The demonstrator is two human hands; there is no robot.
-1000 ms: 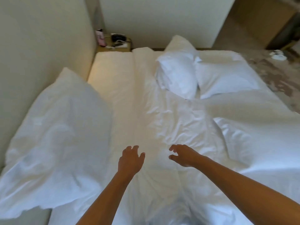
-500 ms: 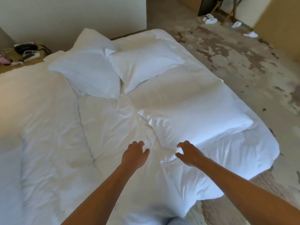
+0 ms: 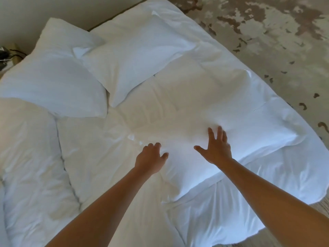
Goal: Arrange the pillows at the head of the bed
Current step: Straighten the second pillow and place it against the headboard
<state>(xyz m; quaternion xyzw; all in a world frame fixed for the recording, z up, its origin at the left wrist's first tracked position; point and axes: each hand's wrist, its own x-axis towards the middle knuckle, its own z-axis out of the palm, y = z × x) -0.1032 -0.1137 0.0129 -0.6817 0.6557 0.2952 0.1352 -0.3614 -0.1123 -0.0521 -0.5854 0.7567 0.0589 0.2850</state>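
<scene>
A large white pillow (image 3: 199,104) lies across the right half of the white bed (image 3: 35,166), below two other white pillows. One of those pillows (image 3: 53,81) sits at the upper left and the other (image 3: 135,56) beside it near the head of the bed. My right hand (image 3: 216,146) lies spread with straight fingers on the large pillow's near edge. My left hand (image 3: 151,157) is at the pillow's near left corner with fingers loosely bent, holding nothing that I can see.
A wall runs along the head of the bed at the top left. A bedside table (image 3: 7,57) with dark cables shows at the far left edge. Mottled beige carpet (image 3: 267,32) lies to the right of the bed.
My view has swung right and closer to the bed. Both hands have moved forward onto the large pillow's near edge, and my right hand's fingers have spread out flat.
</scene>
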